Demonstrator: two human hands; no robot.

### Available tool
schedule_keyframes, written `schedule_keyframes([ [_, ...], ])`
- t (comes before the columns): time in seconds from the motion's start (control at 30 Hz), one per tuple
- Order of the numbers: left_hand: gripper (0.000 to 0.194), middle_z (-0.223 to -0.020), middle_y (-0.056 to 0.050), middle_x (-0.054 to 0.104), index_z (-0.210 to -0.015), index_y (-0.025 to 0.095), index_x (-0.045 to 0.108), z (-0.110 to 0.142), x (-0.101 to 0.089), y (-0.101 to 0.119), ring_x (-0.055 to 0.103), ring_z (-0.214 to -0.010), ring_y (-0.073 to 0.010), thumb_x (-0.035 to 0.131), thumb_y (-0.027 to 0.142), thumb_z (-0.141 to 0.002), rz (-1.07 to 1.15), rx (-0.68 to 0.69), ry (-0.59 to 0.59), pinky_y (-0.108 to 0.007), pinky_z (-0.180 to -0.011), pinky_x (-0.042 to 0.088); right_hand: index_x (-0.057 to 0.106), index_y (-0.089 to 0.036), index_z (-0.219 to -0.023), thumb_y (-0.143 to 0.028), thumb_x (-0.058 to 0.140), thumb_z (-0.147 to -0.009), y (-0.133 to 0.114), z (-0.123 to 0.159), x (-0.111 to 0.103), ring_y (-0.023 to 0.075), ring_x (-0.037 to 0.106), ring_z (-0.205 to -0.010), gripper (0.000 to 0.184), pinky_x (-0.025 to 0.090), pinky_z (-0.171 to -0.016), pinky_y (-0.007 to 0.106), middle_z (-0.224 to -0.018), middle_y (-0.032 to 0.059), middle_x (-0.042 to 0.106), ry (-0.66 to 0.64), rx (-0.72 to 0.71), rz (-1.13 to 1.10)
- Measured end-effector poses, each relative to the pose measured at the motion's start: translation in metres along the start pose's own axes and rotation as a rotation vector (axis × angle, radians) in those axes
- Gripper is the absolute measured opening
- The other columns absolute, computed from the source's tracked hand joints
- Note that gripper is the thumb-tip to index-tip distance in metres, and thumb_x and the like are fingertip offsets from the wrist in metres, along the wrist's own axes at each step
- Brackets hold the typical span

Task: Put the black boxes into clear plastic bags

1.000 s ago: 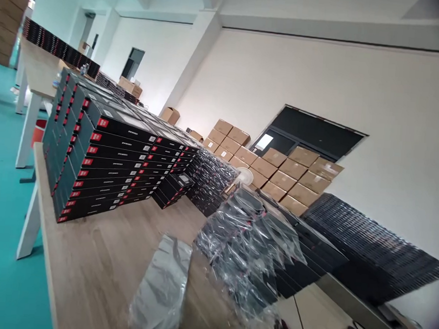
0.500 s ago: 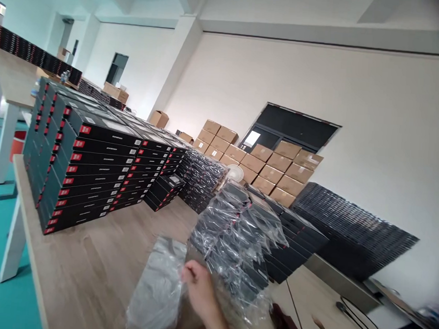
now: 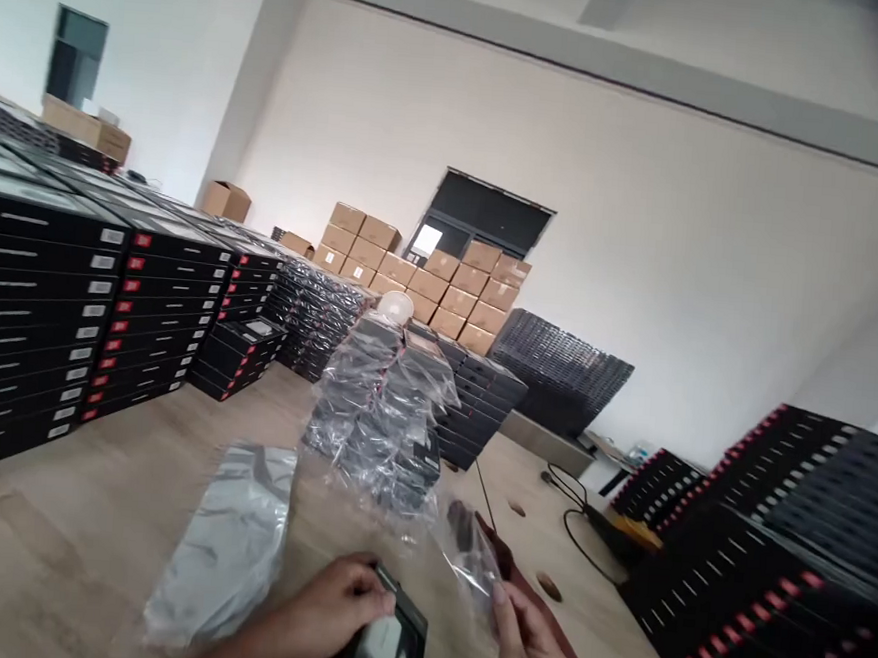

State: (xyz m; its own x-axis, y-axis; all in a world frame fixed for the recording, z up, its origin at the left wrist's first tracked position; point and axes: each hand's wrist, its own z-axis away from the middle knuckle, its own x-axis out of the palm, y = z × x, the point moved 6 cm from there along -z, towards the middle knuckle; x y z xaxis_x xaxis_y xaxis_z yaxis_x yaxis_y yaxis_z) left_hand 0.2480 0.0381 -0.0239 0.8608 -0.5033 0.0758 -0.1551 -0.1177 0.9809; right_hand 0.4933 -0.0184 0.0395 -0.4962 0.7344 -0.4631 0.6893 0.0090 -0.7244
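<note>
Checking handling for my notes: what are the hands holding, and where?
Left hand grips a black screened device by its top edge; right hand pinches a clear plastic bag by its lower corner.

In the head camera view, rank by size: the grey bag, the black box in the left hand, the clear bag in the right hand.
The grey bag is largest. The black box and clear bag look similar; the frame cuts off the box, so unranked.

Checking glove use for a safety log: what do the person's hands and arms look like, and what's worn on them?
Both the left hand and the right hand are bare, with no gloves. The left forearm shows no sleeve, and no ring or watch can be made out.
</note>
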Motion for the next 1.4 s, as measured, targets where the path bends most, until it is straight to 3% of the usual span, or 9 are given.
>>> schedule_keyframes([
  [0.1, 0.045, -0.077, -0.001, 0.057, -0.066, 0.012, 0.066, 0.001, -0.002, 0.006, 0.050, -0.071, -0.0140, 0.055, 0.054, -0.077, -0.053, -0.025, -0.010, -0.023, -0.063, 0.034, 0.073, -0.021, -0.080, -0.051, 0.062, -0.074, -0.032, 0.018, 0.030, 0.0233, 0.067, -0.079, 0.033, 0.053, -0.072, 0.026, -0.083, 0.0066, 0.073, -0.220, -0.282, -0.076],
  [0.23, 0.033, -0.087, -0.002, 0.060, -0.068, 0.013, 0.068, 0.000, -0.002, 0.006, 0.053, -0.079, -0.0161, 0.066, 0.046, -0.068, -0.058, 0.007, -0.058, -0.023, -0.068, 0.037, 0.071, -0.023, -0.083, -0.040, 0.054, -0.085, -0.054, 0.044, 0.062, 0.0178, 0.066, -0.069, 0.024, 0.051, -0.065, 0.023, -0.074, 0.0041, 0.069, -0.448, -0.485, -0.097],
  [0.47, 0.027, -0.076, -0.004, 0.066, -0.062, 0.013, 0.064, -0.008, -0.015, -0.027, 0.057, -0.072, -0.0193, 0.070, 0.040, -0.058, -0.011, -0.163, 0.105, -0.026, -0.065, 0.040, 0.067, -0.021, -0.086, -0.037, 0.061, -0.079, -0.053, 0.052, 0.070, 0.0158, 0.060, -0.063, 0.018, 0.047, -0.059, 0.022, -0.071, 0.0016, 0.063, -0.494, -0.459, 0.019],
  [0.63, 0.023, -0.106, -0.006, 0.067, -0.052, 0.018, 0.062, -0.008, -0.026, -0.017, 0.053, -0.110, -0.0264, 0.070, 0.037, -0.061, -0.102, -0.087, 0.220, -0.028, -0.086, 0.039, 0.060, -0.020, -0.058, -0.020, 0.063, -0.068, -0.046, 0.061, 0.077, 0.0121, 0.054, -0.055, 0.010, 0.038, -0.053, 0.020, -0.060, -0.0029, 0.061, -0.714, -0.401, 0.163],
  [0.77, 0.024, -0.096, -0.005, 0.070, -0.051, 0.018, 0.061, -0.006, -0.023, -0.011, 0.061, -0.094, -0.0250, 0.067, 0.038, -0.062, -0.140, -0.087, 0.226, -0.029, -0.079, 0.043, 0.059, -0.021, -0.068, -0.032, 0.064, -0.070, -0.054, 0.067, 0.076, 0.0127, 0.051, -0.055, 0.012, 0.035, -0.052, 0.021, -0.059, -0.0038, 0.058, -0.679, -0.303, 0.189],
  [0.97, 0.020, -0.106, -0.005, 0.068, -0.053, 0.019, 0.064, -0.004, -0.017, -0.008, 0.053, -0.112, -0.0252, 0.070, 0.036, -0.061, -0.120, -0.035, 0.205, -0.026, -0.088, 0.040, 0.054, -0.022, -0.064, -0.029, 0.049, -0.077, -0.061, 0.073, 0.086, 0.0135, 0.050, -0.053, 0.016, 0.035, -0.052, 0.022, -0.056, -0.0034, 0.054, -0.625, -0.289, 0.157],
  [1.1, 0.020, -0.104, -0.006, 0.069, -0.053, 0.018, 0.064, -0.004, -0.018, -0.007, 0.056, -0.107, -0.0270, 0.071, 0.035, -0.059, -0.152, -0.065, 0.147, -0.029, -0.089, 0.040, 0.050, -0.022, -0.064, -0.034, 0.045, -0.081, -0.047, 0.060, 0.078, 0.0140, 0.051, -0.053, 0.022, 0.039, -0.051, 0.022, -0.056, -0.0029, 0.051, -0.459, -0.226, 0.054],
  [1.27, 0.020, -0.102, -0.005, 0.069, -0.053, 0.019, 0.063, -0.004, -0.024, -0.002, 0.052, -0.115, -0.0267, 0.068, 0.035, -0.063, -0.188, -0.051, 0.182, -0.030, -0.095, 0.036, 0.057, -0.022, -0.083, -0.023, 0.056, -0.069, -0.054, 0.064, 0.079, 0.0165, 0.059, -0.063, 0.014, 0.045, -0.059, 0.024, -0.073, 0.0005, 0.061, -0.354, -0.379, 0.161],
  [1.4, 0.020, -0.126, -0.006, 0.058, -0.057, 0.019, 0.065, -0.004, -0.028, -0.002, 0.047, -0.121, -0.0275, 0.068, 0.037, -0.065, -0.204, -0.065, 0.226, -0.032, -0.099, 0.034, 0.056, -0.023, -0.077, -0.017, 0.049, -0.071, -0.058, 0.062, 0.071, 0.0180, 0.060, -0.064, 0.011, 0.046, -0.062, 0.027, -0.072, 0.0026, 0.063, -0.246, -0.417, 0.203],
])
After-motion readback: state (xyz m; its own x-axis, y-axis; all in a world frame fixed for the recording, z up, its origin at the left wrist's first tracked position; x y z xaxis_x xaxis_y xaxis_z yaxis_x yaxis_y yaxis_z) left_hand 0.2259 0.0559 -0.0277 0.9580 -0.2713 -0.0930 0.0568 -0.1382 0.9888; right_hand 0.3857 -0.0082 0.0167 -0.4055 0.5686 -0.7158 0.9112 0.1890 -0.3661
